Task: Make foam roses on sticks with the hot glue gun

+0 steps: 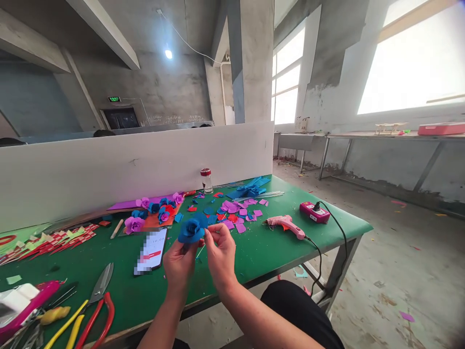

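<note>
A blue foam flower (193, 229) is held up over the green table (254, 257) near its front edge. My left hand (179, 264) is closed below the flower, gripping its stem. My right hand (220, 252) pinches the flower's right-hand petal edge with thumb and fingertips. Just left of my hands lies a phone (151, 251), screen up. Behind them, purple, blue and red foam squares (236, 213) are scattered, and finished purple and blue flowers (156, 213) lie in a cluster.
A pink glue gun (285, 224) lies right of my hands, its cord running to a pink power strip (314, 212). Scissors (101, 283) and red and yellow pliers (85, 322) lie front left. A small jar (207, 180) stands by the white partition (127, 169).
</note>
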Motion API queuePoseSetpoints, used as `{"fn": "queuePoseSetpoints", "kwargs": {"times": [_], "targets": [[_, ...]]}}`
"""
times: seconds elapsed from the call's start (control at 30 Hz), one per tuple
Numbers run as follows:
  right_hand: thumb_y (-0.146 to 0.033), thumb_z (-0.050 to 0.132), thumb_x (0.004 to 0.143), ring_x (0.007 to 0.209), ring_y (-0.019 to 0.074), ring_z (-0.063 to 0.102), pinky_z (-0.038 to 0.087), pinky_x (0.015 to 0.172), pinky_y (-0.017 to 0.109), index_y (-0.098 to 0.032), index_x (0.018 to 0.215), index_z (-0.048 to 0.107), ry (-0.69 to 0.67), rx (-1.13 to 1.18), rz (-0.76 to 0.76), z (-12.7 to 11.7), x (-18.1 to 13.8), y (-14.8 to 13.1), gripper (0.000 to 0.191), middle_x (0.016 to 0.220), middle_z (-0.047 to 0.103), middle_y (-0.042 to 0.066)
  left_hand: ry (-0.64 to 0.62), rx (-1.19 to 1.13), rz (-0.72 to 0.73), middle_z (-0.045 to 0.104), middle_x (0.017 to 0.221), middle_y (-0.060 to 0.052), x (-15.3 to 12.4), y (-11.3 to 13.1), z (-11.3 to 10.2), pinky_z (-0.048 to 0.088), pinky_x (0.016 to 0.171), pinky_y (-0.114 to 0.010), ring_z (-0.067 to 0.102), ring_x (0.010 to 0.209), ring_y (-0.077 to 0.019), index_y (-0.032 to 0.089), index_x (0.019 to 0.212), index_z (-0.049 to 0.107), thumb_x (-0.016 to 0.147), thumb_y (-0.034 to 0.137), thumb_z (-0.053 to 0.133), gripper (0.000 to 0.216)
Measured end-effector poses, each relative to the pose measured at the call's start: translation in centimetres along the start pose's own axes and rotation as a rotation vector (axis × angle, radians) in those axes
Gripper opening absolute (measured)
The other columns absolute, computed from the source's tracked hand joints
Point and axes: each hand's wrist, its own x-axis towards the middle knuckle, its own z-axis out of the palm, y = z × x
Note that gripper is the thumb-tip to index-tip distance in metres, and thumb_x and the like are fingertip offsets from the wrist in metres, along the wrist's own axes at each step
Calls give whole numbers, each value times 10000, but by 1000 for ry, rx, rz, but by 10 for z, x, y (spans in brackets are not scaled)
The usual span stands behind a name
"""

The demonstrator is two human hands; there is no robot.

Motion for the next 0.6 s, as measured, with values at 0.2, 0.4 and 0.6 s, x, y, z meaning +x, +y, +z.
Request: {"fn": "queuePoseSetpoints", "kwargs": {"times": [0.2, 0.4, 0.6], "targets": [[-465, 695, 806, 578, 135, 561, 445, 583, 249, -236, 880, 535, -24, 132, 107, 4, -9, 1, 288, 645, 656, -41, 55, 166, 264, 645, 609, 19, 1, -7, -11, 449, 554, -247, 555, 569, -157, 240, 698, 744, 690, 383, 793, 152], [-481, 749, 767, 758, 147, 621, 497, 752, 257, -199, 913, 662, -50, 193, 117, 1, -14, -7, 330, 811, 699, 5, 33, 277, 543, 592, 639, 24, 1, -10, -18, 420, 548, -215, 524, 575, -128, 222, 718, 688, 818, 314, 700, 136], [-531, 763, 742, 792, 154, 592, 485, 752, 260, -190, 918, 700, 4, 188, 128, -1, -15, -8, 389, 847, 697, 16, 2, 341, 690, 655, 746, 7, 1, -7, -20, 459, 580, -197, 596, 632, -119, 215, 824, 698, 884, 241, 636, 89]]}}
